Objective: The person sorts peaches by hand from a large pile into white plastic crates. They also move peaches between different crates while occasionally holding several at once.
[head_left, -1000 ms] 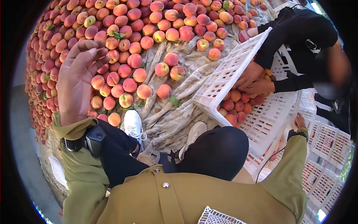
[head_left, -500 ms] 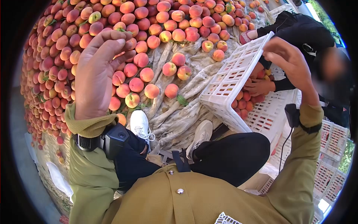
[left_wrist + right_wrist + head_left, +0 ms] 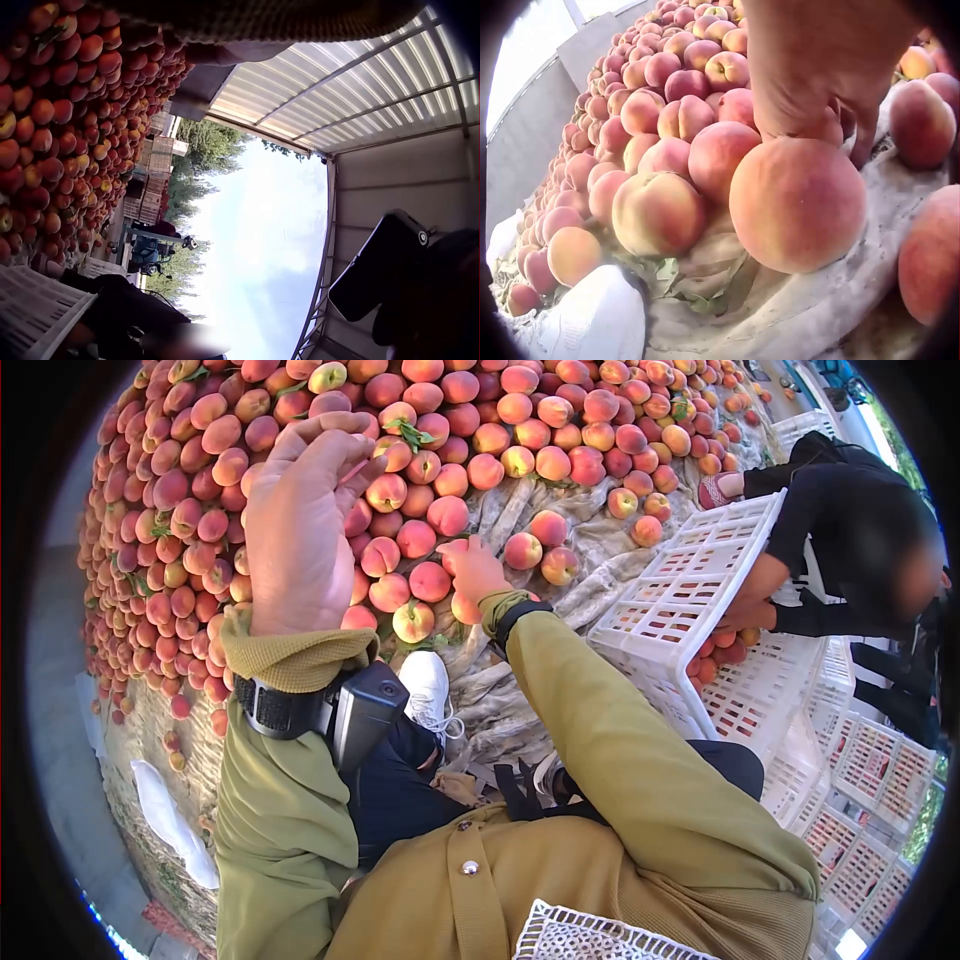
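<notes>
One big heap of peaches [image 3: 300,450] fills the upper left and top of the head view, far too many for me to count, lying on pale crumpled cloth [image 3: 520,660]. Two stray peaches [image 3: 542,556] sit apart near the top centre, three more [image 3: 640,510] a little further right. One white crate [image 3: 690,610] is tipped at the right with several peaches inside, and more white crates [image 3: 860,800] are stacked at lower right. I count two of my white shoes; one shoe [image 3: 428,685] shows plainly, the other is mostly hidden under my right sleeve.

A second person in black [image 3: 850,550] is cut off at the right edge, both hands in the tipped crate.

My left hand [image 3: 305,530] is raised in the upper left, back toward the camera, fingers loosely bent and slightly spread, holding nothing I can see. My right hand [image 3: 475,572] reaches across to the heap's near edge, centre of frame. In the right wrist view its fingers [image 3: 810,97] curl over one large peach [image 3: 799,204], gripping it from above; the fingertips themselves are hidden behind the fruit. The left wrist view shows only roof, sky and peaches at its left edge.
</notes>
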`<state>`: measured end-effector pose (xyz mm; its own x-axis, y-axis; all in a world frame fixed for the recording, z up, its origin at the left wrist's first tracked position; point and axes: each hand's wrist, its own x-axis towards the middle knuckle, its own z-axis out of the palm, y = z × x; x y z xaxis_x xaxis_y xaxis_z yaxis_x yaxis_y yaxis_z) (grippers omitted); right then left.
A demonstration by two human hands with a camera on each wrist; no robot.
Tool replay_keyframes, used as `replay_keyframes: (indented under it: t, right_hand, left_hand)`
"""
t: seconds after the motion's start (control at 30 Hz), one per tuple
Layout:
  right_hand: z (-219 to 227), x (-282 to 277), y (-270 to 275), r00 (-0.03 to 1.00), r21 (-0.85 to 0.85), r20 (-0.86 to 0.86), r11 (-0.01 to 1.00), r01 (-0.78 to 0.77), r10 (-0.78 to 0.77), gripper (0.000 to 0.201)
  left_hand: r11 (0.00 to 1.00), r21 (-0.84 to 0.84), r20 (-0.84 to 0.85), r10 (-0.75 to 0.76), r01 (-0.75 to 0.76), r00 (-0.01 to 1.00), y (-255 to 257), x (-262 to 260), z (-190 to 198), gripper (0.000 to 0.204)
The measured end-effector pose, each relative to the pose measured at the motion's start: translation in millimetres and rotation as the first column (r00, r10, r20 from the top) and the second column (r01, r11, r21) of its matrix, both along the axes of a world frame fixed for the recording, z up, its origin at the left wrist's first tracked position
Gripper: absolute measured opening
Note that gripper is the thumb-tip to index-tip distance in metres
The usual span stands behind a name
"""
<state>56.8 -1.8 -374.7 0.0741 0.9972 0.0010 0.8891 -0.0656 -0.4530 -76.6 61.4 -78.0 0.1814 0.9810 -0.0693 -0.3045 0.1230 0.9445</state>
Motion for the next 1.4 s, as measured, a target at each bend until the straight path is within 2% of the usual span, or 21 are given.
replay_keyframes:
  t: [0.07, 0.13, 0.2, 0.27, 0.33, 0.43, 0.5, 0.53, 0.6, 0.63, 0.67, 0.77, 0.87, 0.97, 1.03, 1.07, 1.13, 1.2, 1.27, 1.33, 1.4]
  right_hand:
    - [4, 1, 0, 1.000, 0.108, -0.012, 0.994, -0.007, 0.009, 0.046]
    - [19, 11, 16, 0.939, -0.056, -0.223, 0.966, 0.254, -0.260, 0.037]
    - [51, 33, 39, 0.614, -0.070, -0.709, 0.901, 0.428, -0.347, 0.043]
    - [110, 41, 59, 0.464, -0.028, -0.858, 0.922, 0.386, -0.220, 0.051]
    - [178, 31, 60, 0.338, 0.003, -0.937, 0.968, 0.249, -0.085, 0.050]
    - [226, 16, 51, 0.430, 0.230, -0.885, 0.970, 0.073, 0.178, 0.045]
    - [228, 16, 48, 0.135, 0.415, -0.897, 0.908, -0.061, 0.420, 0.041]
    - [217, 20, 52, 0.132, 0.418, -0.897, 0.907, -0.061, 0.422, 0.041]
    - [167, 33, 58, 0.224, -0.009, -0.973, 0.984, 0.180, -0.050, 0.046]
    - [143, 30, 60, 0.598, -0.145, -0.787, 0.987, 0.062, -0.153, 0.046]
    - [112, 21, 61, 0.873, -0.312, -0.460, 0.950, 0.011, -0.161, 0.047]
    - [28, -35, 15, 0.995, -0.156, -0.097, 0.988, -0.015, -0.001, 0.035]
    - [-4, -59, -4, 1.000, -0.064, 0.014, 0.998, -0.027, 0.028, 0.028]
    - [6, -43, 4, 0.963, -0.080, -0.262, 0.996, 0.043, -0.063, 0.033]
    - [10, -35, 20, 0.729, -0.123, -0.629, 0.960, 0.251, -0.271, 0.044]
    - [75, -21, 20, 0.397, -0.481, -0.784, 0.871, 0.098, -0.478, 0.041]
    - [138, 8, 23, 0.184, -0.433, -0.891, 0.899, -0.064, -0.416, 0.043]
    - [164, 39, 26, 0.155, -0.197, -0.975, 0.944, -0.266, -0.160, 0.043]
    - [258, 85, -1, 0.356, -0.304, -0.913, 0.914, -0.269, -0.199, 0.044]
    - [300, 132, -25, 0.328, -0.350, -0.915, 0.865, -0.358, -0.234, 0.043]
    - [348, 177, -66, 0.410, -0.435, -0.850, 0.880, -0.191, -0.331, 0.043]
  left_hand:
    - [1.000, 0.004, -0.041, -0.006, 0.006, 0.999, -1, -3, -3, 0.021]
    - [1.000, -0.012, -0.070, -0.025, 0.024, 0.997, 3, -6, -4, 0.021]
    - [0.998, -0.067, -0.132, -0.028, 0.019, 0.991, 9, -12, -9, 0.024]
    - [0.994, -0.112, -0.190, -0.027, 0.006, 0.981, 10, -11, -10, 0.026]
    - [0.928, -0.373, -0.141, -0.060, 0.004, 0.988, 9, -5, -8, 0.033]
    - [0.889, -0.390, 0.011, -0.255, 0.239, 0.967, 5, 0, -9, 0.044]
    - [0.874, -0.360, 0.075, -0.321, 0.326, 0.944, 6, 4, -5, 0.051]
    - [0.875, -0.359, 0.072, -0.320, 0.324, 0.945, 6, 2, -4, 0.051]
    - [0.922, -0.298, 0.146, -0.212, 0.248, 0.966, 2, 0, -2, 0.046]
    - [0.932, -0.278, 0.183, -0.185, 0.231, 0.966, 0, 2, 2, 0.041]
    - [0.933, -0.271, 0.180, -0.194, 0.238, 0.964, 0, 4, 3, 0.041]
    - [0.977, -0.068, 0.091, -0.198, 0.204, 0.976, -4, 12, 9, 0.038]
    - [0.963, 0.184, -0.082, -0.186, 0.198, 0.979, -13, 25, 14, 0.043]
    - [0.899, 0.342, -0.215, -0.209, 0.274, 0.954, -16, 27, 11, 0.052]
    - [0.878, 0.383, -0.196, -0.226, 0.287, 0.954, -19, 32, 14, 0.058]
    - [0.895, 0.325, -0.154, -0.270, 0.307, 0.950, -24, 34, 23, 0.060]
    - [0.872, 0.379, -0.139, -0.279, 0.311, 0.950, -21, 37, 13, 0.059]
    - [0.883, 0.303, -0.053, -0.360, 0.359, 0.931, -26, 42, 15, 0.057]
    - [0.880, 0.227, 0.033, -0.434, 0.417, 0.900, -31, 46, 21, 0.055]
    - [0.892, 0.019, 0.305, -0.436, 0.452, 0.847, -35, 49, 24, 0.051]
    - [0.887, -0.125, 0.352, -0.379, 0.445, 0.856, -36, 51, 16, 0.049]
